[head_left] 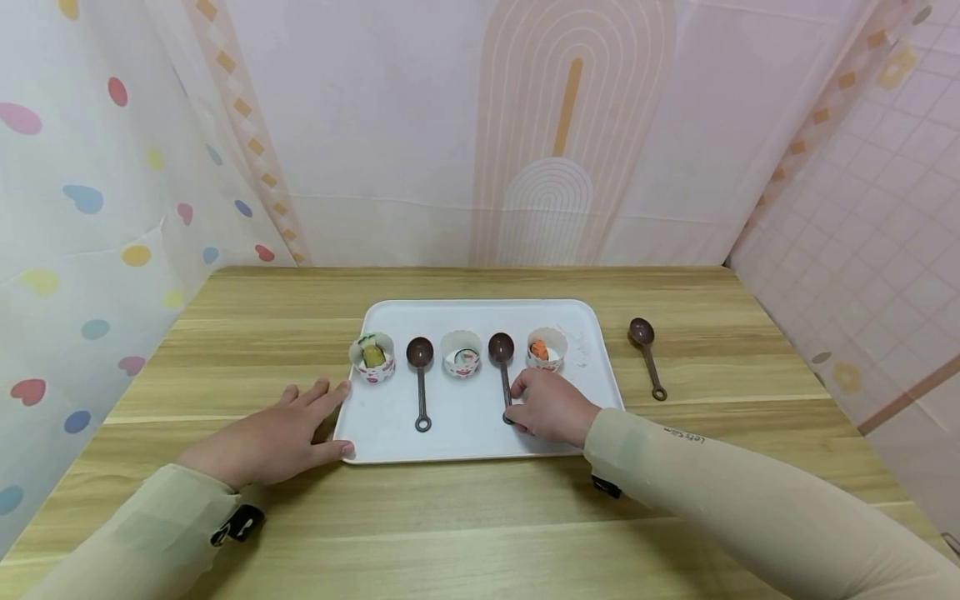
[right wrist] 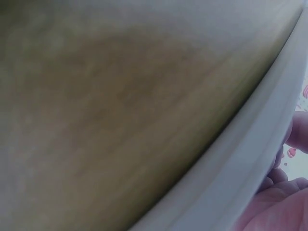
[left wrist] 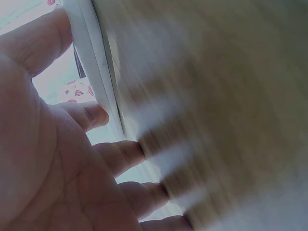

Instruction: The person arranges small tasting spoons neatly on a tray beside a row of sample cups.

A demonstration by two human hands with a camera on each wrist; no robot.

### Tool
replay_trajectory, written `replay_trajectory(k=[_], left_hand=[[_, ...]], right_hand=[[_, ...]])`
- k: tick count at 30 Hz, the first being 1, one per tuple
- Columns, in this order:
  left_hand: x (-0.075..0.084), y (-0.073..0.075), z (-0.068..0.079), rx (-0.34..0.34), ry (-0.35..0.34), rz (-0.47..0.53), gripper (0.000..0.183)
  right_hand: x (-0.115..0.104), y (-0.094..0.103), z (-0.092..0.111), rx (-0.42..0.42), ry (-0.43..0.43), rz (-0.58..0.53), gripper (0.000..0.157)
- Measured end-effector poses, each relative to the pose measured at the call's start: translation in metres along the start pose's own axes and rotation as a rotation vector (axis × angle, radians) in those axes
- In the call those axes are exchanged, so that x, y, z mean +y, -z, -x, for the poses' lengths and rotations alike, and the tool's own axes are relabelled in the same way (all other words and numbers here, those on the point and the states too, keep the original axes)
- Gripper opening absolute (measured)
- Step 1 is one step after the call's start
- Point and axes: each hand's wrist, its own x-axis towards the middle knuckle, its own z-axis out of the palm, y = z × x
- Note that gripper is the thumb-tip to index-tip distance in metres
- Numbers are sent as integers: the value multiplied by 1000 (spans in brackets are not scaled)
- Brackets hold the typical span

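A white tray lies on the table with three paper cups in a row. Two dark brown round-bowled measuring spoons lie between them, handles toward the person. My right hand pinches the lower handle of the right-hand spoon; its fingertips are partly hidden. The other tray spoon lies untouched. My left hand has its fingers spread, thumb and fingertips at the tray's left edge. The left cup holds a green and yellowish piece, the middle cup a whitish piece with green and red, the right cup an orange piece.
A third brown spoon lies on the wooden table, right of the tray. Patterned curtains hang behind the table and at both sides. The table surface is blurred in both wrist views.
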Motion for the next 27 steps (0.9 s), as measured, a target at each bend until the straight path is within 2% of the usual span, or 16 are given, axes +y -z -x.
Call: replay_trajectory(k=[27], left_hand=[[-1, -1, 0, -3, 12, -4, 104]], right_hand=[[0, 1, 1, -5, -13, -13, 19]])
